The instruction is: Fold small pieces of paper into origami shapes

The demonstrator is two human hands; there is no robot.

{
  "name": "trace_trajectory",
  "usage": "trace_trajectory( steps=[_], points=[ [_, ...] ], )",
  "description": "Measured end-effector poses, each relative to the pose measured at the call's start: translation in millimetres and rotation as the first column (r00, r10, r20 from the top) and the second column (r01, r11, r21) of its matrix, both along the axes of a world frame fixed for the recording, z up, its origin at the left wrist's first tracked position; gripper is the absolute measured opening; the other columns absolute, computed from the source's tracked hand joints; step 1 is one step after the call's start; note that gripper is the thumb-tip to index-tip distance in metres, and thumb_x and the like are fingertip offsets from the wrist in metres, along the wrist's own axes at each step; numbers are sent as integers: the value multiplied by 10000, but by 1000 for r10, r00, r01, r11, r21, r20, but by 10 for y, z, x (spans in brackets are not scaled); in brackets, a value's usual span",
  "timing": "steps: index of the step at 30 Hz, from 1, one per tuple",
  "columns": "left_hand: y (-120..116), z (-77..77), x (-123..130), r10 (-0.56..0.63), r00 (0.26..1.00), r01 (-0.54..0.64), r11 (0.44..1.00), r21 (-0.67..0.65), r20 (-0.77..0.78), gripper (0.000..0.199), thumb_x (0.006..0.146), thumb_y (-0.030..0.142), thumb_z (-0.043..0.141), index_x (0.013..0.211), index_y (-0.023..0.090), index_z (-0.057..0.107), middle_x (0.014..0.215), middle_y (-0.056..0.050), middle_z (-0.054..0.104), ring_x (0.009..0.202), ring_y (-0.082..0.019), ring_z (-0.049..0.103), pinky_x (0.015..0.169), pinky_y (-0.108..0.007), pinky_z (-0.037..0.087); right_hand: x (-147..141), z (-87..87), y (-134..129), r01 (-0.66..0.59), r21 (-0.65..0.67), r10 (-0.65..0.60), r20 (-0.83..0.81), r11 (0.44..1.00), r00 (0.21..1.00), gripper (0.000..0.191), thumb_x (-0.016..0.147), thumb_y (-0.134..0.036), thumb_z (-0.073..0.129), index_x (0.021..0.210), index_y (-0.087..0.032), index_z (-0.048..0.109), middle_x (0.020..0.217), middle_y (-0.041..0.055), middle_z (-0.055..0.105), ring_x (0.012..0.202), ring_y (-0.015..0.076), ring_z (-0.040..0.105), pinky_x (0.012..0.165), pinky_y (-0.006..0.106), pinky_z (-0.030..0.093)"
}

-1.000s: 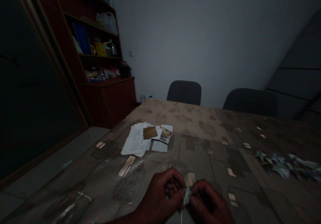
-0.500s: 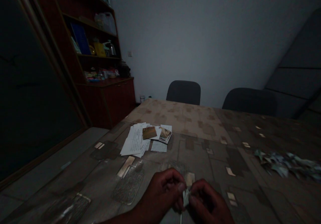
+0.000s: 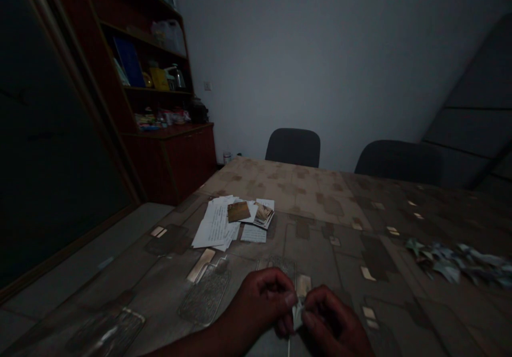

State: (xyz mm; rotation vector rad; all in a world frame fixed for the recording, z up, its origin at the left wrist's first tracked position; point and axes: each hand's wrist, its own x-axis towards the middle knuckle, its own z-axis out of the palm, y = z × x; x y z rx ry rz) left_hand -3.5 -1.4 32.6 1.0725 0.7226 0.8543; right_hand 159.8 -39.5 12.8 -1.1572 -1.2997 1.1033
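Note:
Between my two hands, low in the middle of the head view, is a small piece of folded pale paper [image 3: 297, 315]. My left hand [image 3: 266, 301] is closed, its thumb and forefinger pinching the paper's left side. From the other side my right hand [image 3: 330, 319] grips the same paper with thumb and fingertips. Fingers cover most of it, so its full shape is hidden. Both hands are just above the patterned tablecloth [image 3: 320, 261].
Printed sheets [image 3: 212, 224] and a brown card [image 3: 239, 211] lie beyond my hands, to the left. A heap of folded paper pieces [image 3: 460, 264] is at the right. Two chairs [image 3: 293, 146] stand behind the table, and a wooden cabinet [image 3: 172, 160] is at the left.
Hardly anything differs. Both hands keep their hold on the folded paper, with only a very slight shift of the fingers.

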Motion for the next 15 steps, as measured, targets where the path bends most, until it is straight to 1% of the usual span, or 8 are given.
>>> trace_trajectory(
  steps=[6,11,15],
  points=[
    [21,-41,-18,-26,999,27,999,-20,27,406,700,507,757,706,137,589,513,0,617,430,-107,556,488,-222,436,28,-36,16,10,32,-12,76,999,997,417,755,-614,641,664,-211,583,569,-36,485,534,141,471,518,225,391],
    [27,-32,-18,-44,998,47,997,-56,50,392,657,451,808,743,132,596,533,4,626,453,-111,570,507,-231,458,20,-6,2,6,-16,-5,48,1000,999,416,750,-614,647,673,-211,580,571,-34,513,543,145,486,533,224,393],
    [13,-38,-12,-18,999,19,999,-28,32,377,665,442,799,728,122,610,522,-1,628,458,-103,564,503,-211,436,-1,31,-8,-13,-18,12,-17,1000,1000,405,735,-603,672,681,-209,596,567,-39,516,531,138,496,526,213,397]
  ],
)
